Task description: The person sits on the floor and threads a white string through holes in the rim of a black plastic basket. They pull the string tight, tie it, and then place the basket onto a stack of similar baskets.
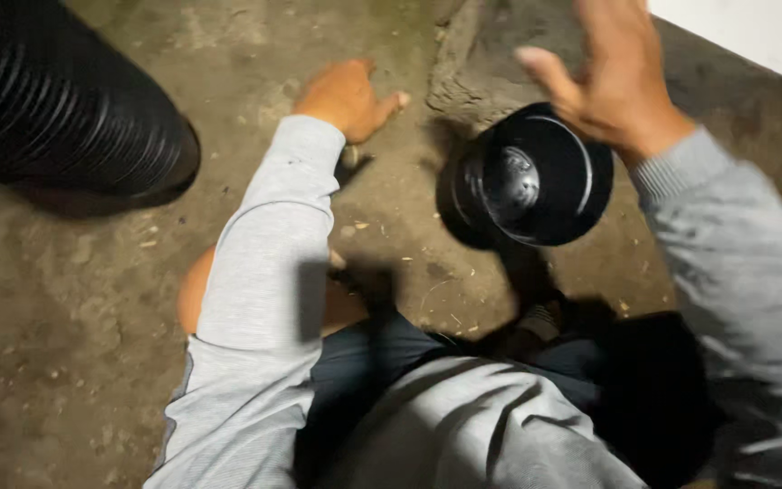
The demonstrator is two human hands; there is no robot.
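Observation:
My left hand (346, 95) is planted on the rough concrete floor (65, 299), fingers bent against the ground, holding nothing. Raised in the air at the upper right, my right hand (613, 77) has its fingers spread and is blurred by motion. Just below it a black round pipe fitting (531, 177) stands on the floor with its open mouth facing up; the hand hovers over its far rim without gripping it. Both arms wear grey long sleeves.
A wide black corrugated pipe (56, 100) lies at the upper left. A white panel (744, 27) shows at the top right corner. A raised lump of rough mortar (472, 72) sits beyond the fitting. My knees and dark trousers (500, 380) fill the bottom.

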